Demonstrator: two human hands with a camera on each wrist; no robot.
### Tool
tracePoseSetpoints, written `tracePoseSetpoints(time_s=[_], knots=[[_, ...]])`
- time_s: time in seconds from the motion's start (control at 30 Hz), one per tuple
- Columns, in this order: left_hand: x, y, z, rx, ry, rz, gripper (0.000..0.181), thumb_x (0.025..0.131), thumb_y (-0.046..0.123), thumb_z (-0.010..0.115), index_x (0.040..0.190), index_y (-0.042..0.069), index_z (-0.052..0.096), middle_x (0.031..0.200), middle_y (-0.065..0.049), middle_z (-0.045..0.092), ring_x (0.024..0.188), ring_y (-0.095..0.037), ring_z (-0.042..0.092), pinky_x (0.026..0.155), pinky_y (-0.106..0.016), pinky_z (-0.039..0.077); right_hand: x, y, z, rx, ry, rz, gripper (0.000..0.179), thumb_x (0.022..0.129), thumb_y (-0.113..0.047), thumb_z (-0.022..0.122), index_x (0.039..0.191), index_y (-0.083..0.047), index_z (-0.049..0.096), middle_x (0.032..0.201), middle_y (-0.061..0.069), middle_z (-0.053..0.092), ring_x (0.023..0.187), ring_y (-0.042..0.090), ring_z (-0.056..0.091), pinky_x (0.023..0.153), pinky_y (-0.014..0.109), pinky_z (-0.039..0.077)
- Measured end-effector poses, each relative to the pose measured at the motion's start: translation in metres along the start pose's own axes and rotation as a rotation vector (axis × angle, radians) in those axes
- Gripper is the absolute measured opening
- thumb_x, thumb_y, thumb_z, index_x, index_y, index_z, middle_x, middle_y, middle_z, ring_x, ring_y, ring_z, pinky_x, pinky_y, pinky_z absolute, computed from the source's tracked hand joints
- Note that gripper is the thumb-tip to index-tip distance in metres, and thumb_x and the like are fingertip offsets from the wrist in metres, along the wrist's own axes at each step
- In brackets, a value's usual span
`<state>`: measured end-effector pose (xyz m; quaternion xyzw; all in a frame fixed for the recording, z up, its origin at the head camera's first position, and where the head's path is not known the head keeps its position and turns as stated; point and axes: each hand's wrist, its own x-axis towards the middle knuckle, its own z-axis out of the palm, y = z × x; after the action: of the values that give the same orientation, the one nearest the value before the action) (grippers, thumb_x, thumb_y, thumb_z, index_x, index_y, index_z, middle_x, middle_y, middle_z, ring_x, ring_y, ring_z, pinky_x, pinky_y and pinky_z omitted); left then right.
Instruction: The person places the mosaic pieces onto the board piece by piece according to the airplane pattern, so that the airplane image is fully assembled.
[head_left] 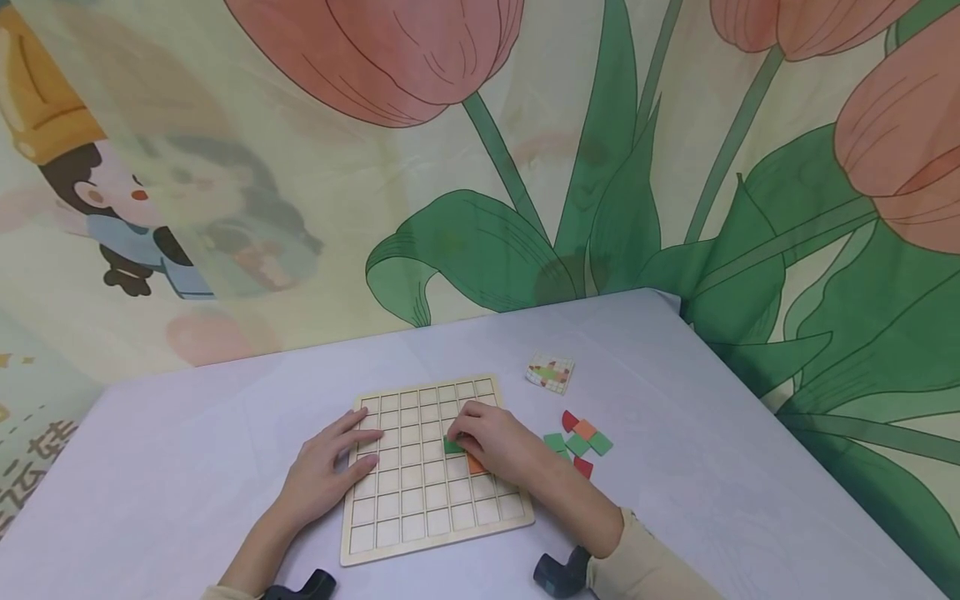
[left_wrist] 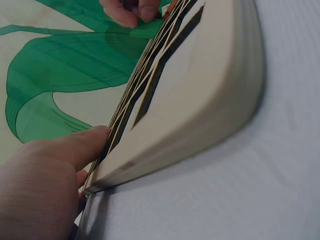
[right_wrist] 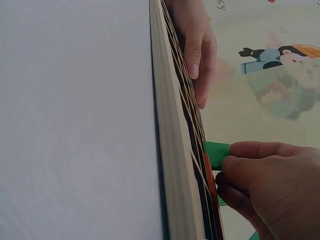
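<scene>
A wooden grid board [head_left: 363,533] with rows of square cells lies flat before me. My right hand [head_left: 491,442] is over its right half, pinching a green square tile [right_wrist: 216,155] between thumb and fingertip. The tile stands on edge at the grid surface in the right wrist view. Right beside it, an orange tile [head_left: 476,465] sits in a cell, partly hidden under the hand. My left hand [head_left: 322,471] rests along the board's left edge, fingers spread and loosely bent, fingertips on the frame and outer cells.
Right of the board lie loose green tiles [head_left: 601,442], an orange tile [head_left: 585,429] and red quarter-round pieces [head_left: 570,421]. Behind them is a small pattern card [head_left: 551,373]. The white-covered table [head_left: 187,467] meets a printed tulip backdrop [head_left: 480,250] at the back.
</scene>
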<state>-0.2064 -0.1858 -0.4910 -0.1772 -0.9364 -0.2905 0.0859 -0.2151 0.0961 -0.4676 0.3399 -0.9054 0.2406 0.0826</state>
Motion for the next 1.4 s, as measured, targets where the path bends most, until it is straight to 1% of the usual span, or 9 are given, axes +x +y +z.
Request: tracePoseSetpoints(time_s=[0.37,0.57,0.73,0.87,1.0,1.17,1.27,1.4], knots=[[0.0,-0.001,0.001,0.005,0.005,0.008,0.034,0.088,0.038,0.064,0.118,0.022,0.066,0.145,-0.01,0.046,0.136,-0.038,0.038,0.102,-0.066,0.028,0.001,-0.001,0.0,-0.028,-0.033,0.051,0.015,0.09,-0.017,0.066,0.105,-0.018,0.068,0.101,-0.006,0.064,0.093,0.005,0.062,0.085,0.018,0.052],[-0.001,-0.001,0.0,0.011,0.001,0.005,0.033,0.089,0.039,0.063,0.118,0.023,0.066,0.145,-0.01,0.046,0.136,-0.039,0.038,0.101,-0.066,0.027,0.001,-0.003,0.001,-0.038,-0.048,0.073,0.017,0.09,-0.018,0.066,0.106,-0.018,0.069,0.101,-0.006,0.064,0.092,0.004,0.061,0.083,0.017,0.053],[-0.002,-0.002,0.0,0.013,0.001,0.003,0.034,0.089,0.039,0.063,0.118,0.023,0.066,0.145,-0.01,0.046,0.135,-0.039,0.038,0.102,-0.066,0.027,0.0,-0.003,0.002,-0.042,-0.044,0.061,0.017,0.09,-0.019,0.066,0.106,-0.018,0.07,0.1,-0.006,0.064,0.088,0.003,0.06,0.081,0.015,0.052],[0.0,-0.002,0.001,0.013,0.0,0.009,0.034,0.089,0.039,0.063,0.118,0.022,0.066,0.145,-0.011,0.046,0.136,-0.039,0.038,0.103,-0.065,0.028,0.0,-0.002,0.002,-0.045,-0.025,0.046,0.016,0.09,-0.02,0.065,0.106,-0.018,0.07,0.099,-0.007,0.064,0.086,0.003,0.059,0.079,0.014,0.052],[0.0,-0.003,0.003,0.012,-0.003,0.009,0.034,0.089,0.037,0.064,0.119,0.02,0.066,0.145,-0.012,0.046,0.136,-0.039,0.038,0.104,-0.065,0.028,0.0,-0.001,0.005,-0.033,-0.02,0.046,0.015,0.092,-0.021,0.064,0.105,-0.018,0.07,0.099,-0.008,0.063,0.086,0.003,0.059,0.08,0.016,0.052],[0.008,-0.002,0.001,0.015,-0.032,0.004,0.035,0.09,0.037,0.062,0.119,0.019,0.066,0.146,-0.012,0.044,0.139,-0.037,0.034,0.106,-0.064,0.026,0.003,0.002,0.004,-0.042,-0.015,0.06,0.015,0.091,-0.02,0.063,0.105,-0.018,0.07,0.097,-0.007,0.062,0.084,0.005,0.057,0.08,0.019,0.053],[0.012,-0.001,-0.002,0.018,-0.034,0.011,0.034,0.09,0.038,0.062,0.119,0.02,0.066,0.147,-0.011,0.044,0.139,-0.037,0.033,0.106,-0.064,0.025,0.006,0.003,0.003,-0.043,-0.005,0.066,0.016,0.091,-0.018,0.064,0.106,-0.018,0.07,0.097,-0.007,0.062,0.083,0.005,0.056,0.079,0.02,0.053],[0.008,-0.002,-0.003,0.022,-0.028,-0.004,0.033,0.09,0.036,0.062,0.118,0.021,0.067,0.146,-0.011,0.045,0.139,-0.037,0.034,0.105,-0.064,0.026,0.007,0.003,0.007,-0.03,-0.03,0.064,0.017,0.091,-0.018,0.064,0.107,-0.019,0.069,0.1,-0.007,0.062,0.087,0.006,0.057,0.083,0.023,0.053]])
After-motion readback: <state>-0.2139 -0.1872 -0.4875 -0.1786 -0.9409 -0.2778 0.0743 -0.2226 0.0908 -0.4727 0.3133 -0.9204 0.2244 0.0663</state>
